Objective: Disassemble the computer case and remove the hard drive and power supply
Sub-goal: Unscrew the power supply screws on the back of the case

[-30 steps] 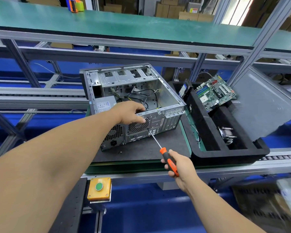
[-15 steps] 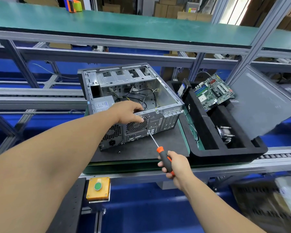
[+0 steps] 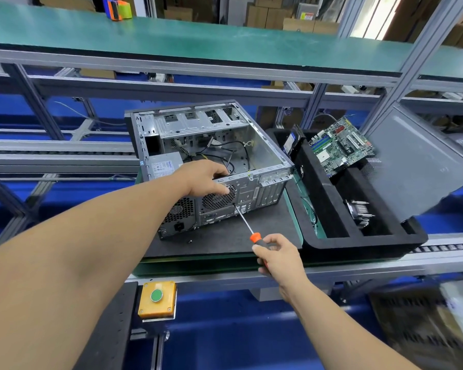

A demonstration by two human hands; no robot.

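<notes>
An open grey computer case (image 3: pixel 262 148) lies on its side on a dark mat (image 3: pixel 225 239), rear panel facing me. The power supply (image 3: pixel 163 165) sits in its near-left corner, its label facing up. My left hand (image 3: pixel 203 177) rests on the top edge of the rear panel, fingers over the round fan grille (image 3: pixel 219 198). My right hand (image 3: pixel 277 252) grips an orange-and-black screwdriver (image 3: pixel 254 237). Its tip touches the rear panel just below the fan grille. A hard drive (image 3: pixel 292 141) stands upright in the black tray.
A black foam tray (image 3: pixel 358 243) stands to the right, holding a green motherboard (image 3: pixel 340 145) and a heatsink (image 3: pixel 360 210). The grey side panel (image 3: pixel 417 164) leans against it. A small screw (image 3: pixel 189 240) lies on the mat. A yellow box with a green button (image 3: pixel 157 296) sits below.
My right hand has turned on the screwdriver handle, fingers now closed around its lower end. The tip stays at the same spot on the rear panel. My left hand has not moved.
</notes>
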